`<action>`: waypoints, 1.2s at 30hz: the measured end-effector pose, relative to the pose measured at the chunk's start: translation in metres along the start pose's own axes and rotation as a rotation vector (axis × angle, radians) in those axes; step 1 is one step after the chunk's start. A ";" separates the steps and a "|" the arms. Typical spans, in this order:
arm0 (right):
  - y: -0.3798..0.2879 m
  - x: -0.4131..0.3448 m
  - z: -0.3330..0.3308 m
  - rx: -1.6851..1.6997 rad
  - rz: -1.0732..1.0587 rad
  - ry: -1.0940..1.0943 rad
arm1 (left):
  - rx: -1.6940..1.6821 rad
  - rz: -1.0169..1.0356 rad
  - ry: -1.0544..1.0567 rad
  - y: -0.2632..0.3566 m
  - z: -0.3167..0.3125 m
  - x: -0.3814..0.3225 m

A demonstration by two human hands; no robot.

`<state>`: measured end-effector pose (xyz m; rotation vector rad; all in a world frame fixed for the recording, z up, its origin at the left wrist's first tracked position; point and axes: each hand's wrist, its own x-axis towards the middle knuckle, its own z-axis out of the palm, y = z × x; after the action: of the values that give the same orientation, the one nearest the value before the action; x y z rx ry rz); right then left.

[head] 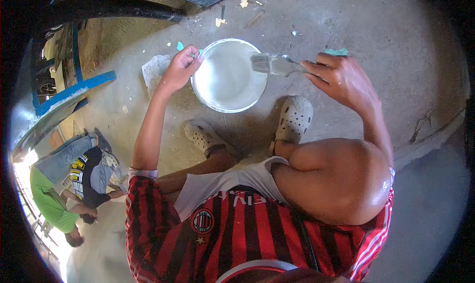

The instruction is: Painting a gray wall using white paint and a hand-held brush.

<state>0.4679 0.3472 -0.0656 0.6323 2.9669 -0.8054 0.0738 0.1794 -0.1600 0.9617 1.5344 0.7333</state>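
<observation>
A round white bucket (230,75) stands on the concrete floor, its inside pale and shiny with what looks like liquid paint. At its left rim my left hand (182,68) pinches the edge between thumb and fingers. My right hand (339,79) holds a flat paintbrush (278,65) by the end of its handle, off to the right of the bucket. The brush lies level, its grey, wet-looking bristles over the bucket's right rim. Whitish smears mark its ferrule and handle.
Beneath my left hand a pale flat piece (151,72) lies on the floor (371,34). Paint flakes are scattered beyond the bucket. A blue-edged panel (78,90) stands at the left. Farther off at lower left are two people, one in a green shirt (50,197). My clogs (295,118) flank the near side.
</observation>
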 end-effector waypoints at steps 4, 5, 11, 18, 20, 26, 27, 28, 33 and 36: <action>-0.003 -0.001 -0.025 -0.063 0.058 -0.023 | -0.006 -0.004 0.031 -0.012 -0.010 -0.002; -0.003 -0.001 -0.026 -0.065 0.057 -0.021 | -0.005 -0.002 0.033 -0.012 -0.013 -0.001; -0.015 0.007 -0.010 0.122 -0.122 0.055 | 0.092 0.089 0.096 -0.014 -0.021 -0.002; -0.003 -0.015 -0.021 0.005 0.015 0.001 | 0.063 0.014 0.054 -0.011 0.003 -0.001; -0.006 -0.020 -0.035 -0.018 0.044 0.023 | 0.030 -0.064 0.039 -0.009 0.002 -0.005; -0.015 -0.003 -0.009 0.173 -0.049 -0.008 | 0.113 0.124 0.001 -0.009 -0.008 -0.005; -0.018 0.001 -0.007 0.185 -0.093 -0.014 | 0.107 0.081 0.012 -0.006 -0.008 -0.009; -0.017 0.004 -0.006 0.136 -0.068 -0.069 | 0.099 0.034 0.034 -0.008 -0.013 -0.010; -0.006 -0.018 -0.029 0.067 0.105 -0.021 | 0.076 0.095 -0.062 -0.006 -0.002 0.011; -0.016 -0.009 -0.035 0.036 0.191 -0.026 | 0.116 0.151 0.027 -0.019 -0.004 0.002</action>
<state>0.4732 0.3480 -0.0267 0.8830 2.8190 -0.8444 0.0659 0.1725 -0.1761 1.1679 1.5532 0.7726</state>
